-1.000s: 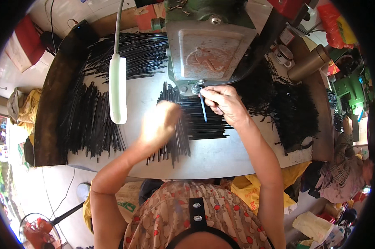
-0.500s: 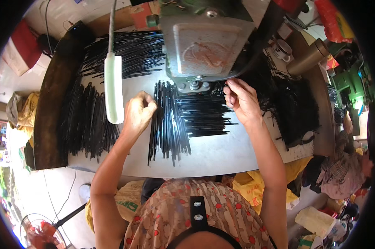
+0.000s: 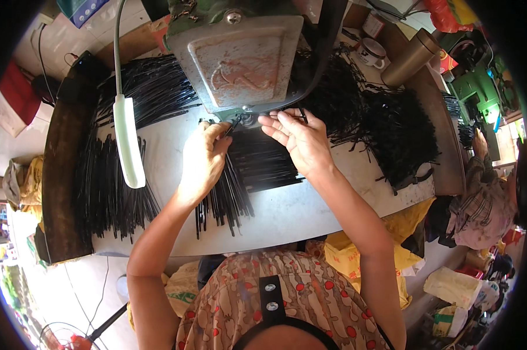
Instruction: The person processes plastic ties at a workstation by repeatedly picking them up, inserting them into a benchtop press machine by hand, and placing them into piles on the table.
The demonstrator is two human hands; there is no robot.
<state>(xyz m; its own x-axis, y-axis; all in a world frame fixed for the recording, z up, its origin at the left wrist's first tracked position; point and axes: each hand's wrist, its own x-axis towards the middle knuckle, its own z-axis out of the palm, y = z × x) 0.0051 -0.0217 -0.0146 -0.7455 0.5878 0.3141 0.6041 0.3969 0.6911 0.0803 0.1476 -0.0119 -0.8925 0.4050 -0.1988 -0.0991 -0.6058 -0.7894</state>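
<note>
Compared with half a second ago, the left hand (image 3: pixel 202 160) has moved up from the fan of black strips (image 3: pixel 225 195) toward the foot of the grey-green machine (image 3: pixel 246 55), and the right hand (image 3: pixel 298 140) has shifted inward to meet it there; the two hands now sit close together, just under the machine's plate. The left hand is curled, its fingertips pinching one thin black strip (image 3: pixel 235 123) near the machine's base; the right hand lies flatter, fingers stretched toward the same spot, and whether it grips anything cannot be told. The strips are narrow, dark and glossy, straight and alike in length; one bundle lies fanned on the pale worktable (image 3: pixel 310 210) beneath the left wrist, another stack rests in neat rows under the right palm. More heaps lie to the far left and far right; a white lamp head (image 3: pixel 128 143) hangs over the table's left part.
</note>
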